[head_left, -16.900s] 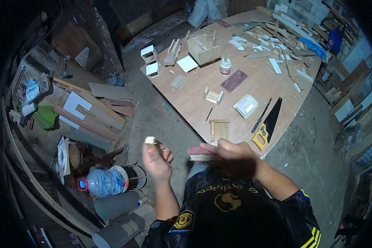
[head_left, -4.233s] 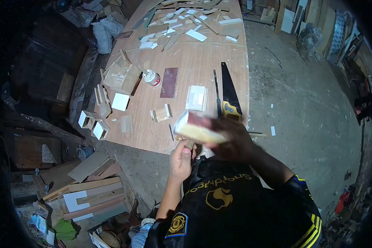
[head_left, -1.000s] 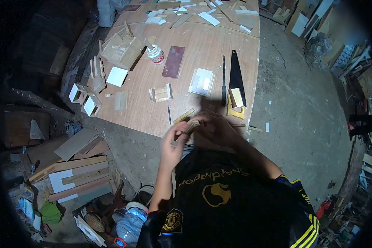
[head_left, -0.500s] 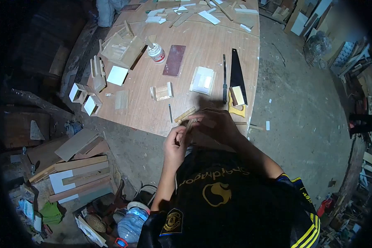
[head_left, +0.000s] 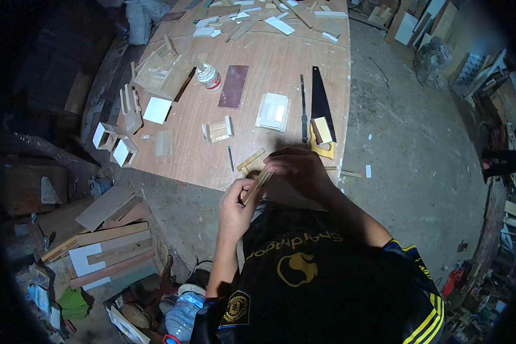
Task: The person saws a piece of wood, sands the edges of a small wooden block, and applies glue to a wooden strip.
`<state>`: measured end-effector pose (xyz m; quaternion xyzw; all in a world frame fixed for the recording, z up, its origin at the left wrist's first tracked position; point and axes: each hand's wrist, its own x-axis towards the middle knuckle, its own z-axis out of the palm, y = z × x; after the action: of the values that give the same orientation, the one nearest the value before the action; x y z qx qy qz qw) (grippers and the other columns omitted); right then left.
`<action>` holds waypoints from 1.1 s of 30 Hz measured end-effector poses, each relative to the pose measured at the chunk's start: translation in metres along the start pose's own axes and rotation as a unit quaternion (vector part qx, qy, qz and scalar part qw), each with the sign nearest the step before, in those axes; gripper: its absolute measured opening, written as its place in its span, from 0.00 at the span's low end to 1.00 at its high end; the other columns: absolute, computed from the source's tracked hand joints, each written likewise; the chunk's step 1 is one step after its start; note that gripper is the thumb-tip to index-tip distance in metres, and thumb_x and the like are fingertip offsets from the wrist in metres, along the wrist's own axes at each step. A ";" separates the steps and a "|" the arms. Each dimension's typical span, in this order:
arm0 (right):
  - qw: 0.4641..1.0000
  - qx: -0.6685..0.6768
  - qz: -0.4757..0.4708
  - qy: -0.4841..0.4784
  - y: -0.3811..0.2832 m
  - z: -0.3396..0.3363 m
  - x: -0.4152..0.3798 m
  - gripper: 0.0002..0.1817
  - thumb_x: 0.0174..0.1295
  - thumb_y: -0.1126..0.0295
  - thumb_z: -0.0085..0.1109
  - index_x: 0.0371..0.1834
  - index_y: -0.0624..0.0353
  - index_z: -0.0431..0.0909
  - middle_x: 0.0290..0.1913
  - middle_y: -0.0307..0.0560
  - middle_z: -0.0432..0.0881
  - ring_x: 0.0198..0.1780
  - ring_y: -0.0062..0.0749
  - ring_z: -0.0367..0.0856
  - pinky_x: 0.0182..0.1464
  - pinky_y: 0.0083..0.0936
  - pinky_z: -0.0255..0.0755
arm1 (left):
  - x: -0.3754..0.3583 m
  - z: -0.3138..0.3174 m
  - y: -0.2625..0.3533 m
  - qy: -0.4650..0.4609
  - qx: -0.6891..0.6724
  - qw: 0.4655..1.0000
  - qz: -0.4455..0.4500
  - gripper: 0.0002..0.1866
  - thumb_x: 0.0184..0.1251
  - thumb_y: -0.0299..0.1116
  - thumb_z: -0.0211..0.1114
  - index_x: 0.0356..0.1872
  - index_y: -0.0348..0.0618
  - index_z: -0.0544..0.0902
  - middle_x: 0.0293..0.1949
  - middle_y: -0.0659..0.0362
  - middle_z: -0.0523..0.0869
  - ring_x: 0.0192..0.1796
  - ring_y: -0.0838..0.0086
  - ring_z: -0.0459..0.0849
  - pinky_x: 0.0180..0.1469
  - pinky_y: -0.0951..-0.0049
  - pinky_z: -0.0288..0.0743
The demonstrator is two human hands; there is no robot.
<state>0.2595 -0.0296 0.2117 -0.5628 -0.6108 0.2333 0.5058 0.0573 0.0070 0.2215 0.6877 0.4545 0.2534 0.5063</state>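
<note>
Fingers (head_left: pixel 279 169) gripping small wooden piece (head_left: pixel 262 178), handsaw (head_left: pixel 322 100) nearby

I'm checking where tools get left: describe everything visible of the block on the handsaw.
The block is box-shaped, with a pale upper face and brownish left side; it looks like wood. It lies slantwise on the handsaw, over where the black blade meets the yellow handle, near the right edge of the table. Nothing else visibly touches it.

Left fingers (head_left: pixel 239 184) and right fingers (head_left: pixel 280 166) hold a small wooden piece (head_left: pixel 262 178).
</note>
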 end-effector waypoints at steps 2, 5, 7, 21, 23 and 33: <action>0.994 -0.083 -0.067 -0.011 0.007 -0.007 -0.004 0.07 0.53 0.70 0.68 0.35 0.55 0.84 0.41 0.39 0.86 0.46 0.37 0.84 0.49 0.31 0.77 | 0.002 0.000 0.008 -0.025 0.011 1.000 -0.014 0.07 0.61 0.23 0.67 0.40 0.37 0.81 0.28 0.56 0.83 0.31 0.78 0.80 0.35 0.75 0.73; 0.973 -0.192 -0.123 -0.036 0.006 -0.019 -0.009 0.09 0.49 0.69 0.70 0.35 0.51 0.81 0.39 0.36 0.84 0.47 0.36 0.80 0.52 0.32 0.75 | 0.003 0.001 0.015 -0.062 0.038 0.997 -0.009 0.07 0.61 0.24 0.68 0.39 0.37 0.80 0.28 0.53 0.83 0.30 0.73 0.81 0.35 0.73 0.73; 0.970 -0.204 -0.126 -0.042 0.009 -0.022 -0.018 0.11 0.49 0.69 0.71 0.36 0.49 0.81 0.40 0.34 0.83 0.48 0.37 0.79 0.53 0.33 0.74 | 0.004 0.002 0.016 -0.109 0.098 0.989 0.010 0.07 0.61 0.26 0.68 0.37 0.37 0.79 0.28 0.50 0.83 0.30 0.69 0.81 0.36 0.72 0.74; 0.951 -0.023 0.110 0.289 0.011 -0.093 -0.084 0.06 0.72 0.70 0.48 0.37 0.59 0.70 0.38 0.48 0.77 0.43 0.31 0.76 0.50 0.29 0.70 | 0.004 0.027 0.012 -0.153 -0.103 0.980 -0.073 0.06 0.71 0.30 0.62 0.41 0.39 0.77 0.29 0.67 0.78 0.23 0.87 0.70 0.25 0.82 0.63; 0.928 0.010 0.099 0.359 0.009 -0.123 -0.085 0.07 0.74 0.68 0.46 0.37 0.59 0.69 0.35 0.47 0.75 0.41 0.30 0.75 0.47 0.26 0.70 | 0.004 0.024 0.014 -0.165 -0.135 0.972 -0.098 0.06 0.72 0.30 0.61 0.43 0.39 0.77 0.29 0.67 0.78 0.22 0.87 0.68 0.23 0.83 0.61; 0.802 0.107 0.023 0.587 0.027 -0.203 -0.104 0.15 0.75 0.63 0.48 0.29 0.57 0.66 0.28 0.40 0.72 0.33 0.24 0.69 0.36 0.26 0.65 | 0.004 0.014 0.001 -0.138 -0.180 0.970 -0.090 0.08 0.74 0.34 0.58 0.45 0.41 0.74 0.28 0.66 0.75 0.20 0.86 0.68 0.21 0.83 0.62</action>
<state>0.4353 -0.1763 0.2286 -0.5485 -0.1547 -0.0660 0.8191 0.0707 0.0036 0.2167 0.5698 0.3876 0.1873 0.7001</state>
